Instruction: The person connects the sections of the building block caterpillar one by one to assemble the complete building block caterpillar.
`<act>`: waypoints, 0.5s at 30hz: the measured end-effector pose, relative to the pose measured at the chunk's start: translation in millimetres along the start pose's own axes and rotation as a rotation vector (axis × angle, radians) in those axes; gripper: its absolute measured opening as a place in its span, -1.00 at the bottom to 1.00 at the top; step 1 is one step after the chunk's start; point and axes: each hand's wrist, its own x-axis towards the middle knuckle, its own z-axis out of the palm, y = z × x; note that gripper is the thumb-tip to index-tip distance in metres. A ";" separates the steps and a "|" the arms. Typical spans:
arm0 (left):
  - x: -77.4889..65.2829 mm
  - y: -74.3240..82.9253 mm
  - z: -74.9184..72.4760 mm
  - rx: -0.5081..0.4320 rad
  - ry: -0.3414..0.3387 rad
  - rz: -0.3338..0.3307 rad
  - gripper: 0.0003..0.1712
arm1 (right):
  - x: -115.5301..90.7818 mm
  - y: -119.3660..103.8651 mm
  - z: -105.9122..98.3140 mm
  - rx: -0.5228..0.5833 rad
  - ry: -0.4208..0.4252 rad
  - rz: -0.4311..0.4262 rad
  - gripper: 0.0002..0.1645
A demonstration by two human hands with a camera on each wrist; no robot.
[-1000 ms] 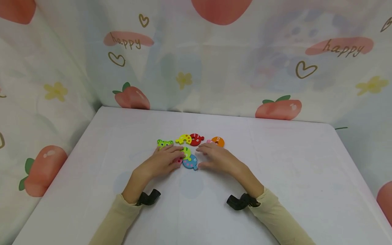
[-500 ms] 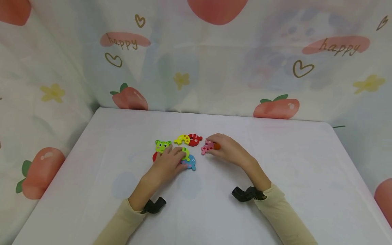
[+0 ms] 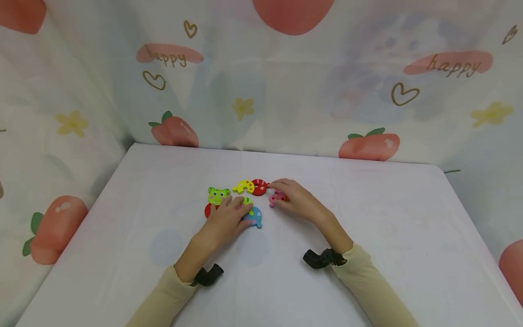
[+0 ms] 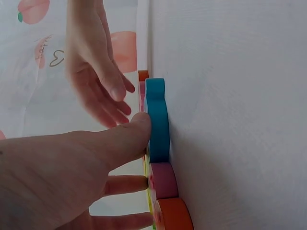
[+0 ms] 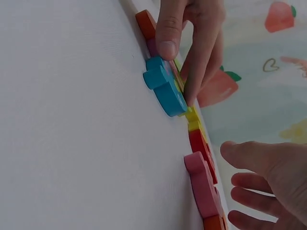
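Observation:
My left hand (image 3: 224,221) lies over a joined cluster of caterpillar puzzle pieces, fingers extended. Its fingertips touch their tops, and the thumb rests at the blue piece (image 3: 256,218) numbered 6. Beyond the knuckles show a green frog-like head piece (image 3: 219,195) and part of a red piece (image 3: 208,210). My right hand (image 3: 300,202) hovers beside a pink spotted piece (image 3: 276,199), thumb and fingers apart around nothing. In the right wrist view, an orange piece (image 5: 214,223) adjoins the pink one; the right hand hides it in the head view.
Behind the cluster, a yellow piece (image 3: 245,186) joins a red numbered piece (image 3: 259,187). All pieces lie flat on a white-covered table (image 3: 367,227). A patterned cloth (image 3: 286,91) hangs behind the table's back edge.
The pink and orange pieces came left and nearer in the right hand's grip, which has since loosened. The left hand shifted slightly right over the cluster.

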 end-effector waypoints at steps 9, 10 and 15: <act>-2.3 -3.2 -0.7 -0.066 0.043 0.018 -0.44 | 52.1 -19.8 13.0 -0.106 -0.103 -0.172 -0.54; -2.6 -3.4 -0.9 -0.073 0.046 0.017 -0.44 | 57.1 -21.3 13.8 -0.121 -0.122 -0.202 -0.55; -3.3 -4.1 -2.2 -0.081 0.034 -0.011 -0.42 | 73.0 -25.6 16.7 -0.151 -0.220 -0.242 -0.55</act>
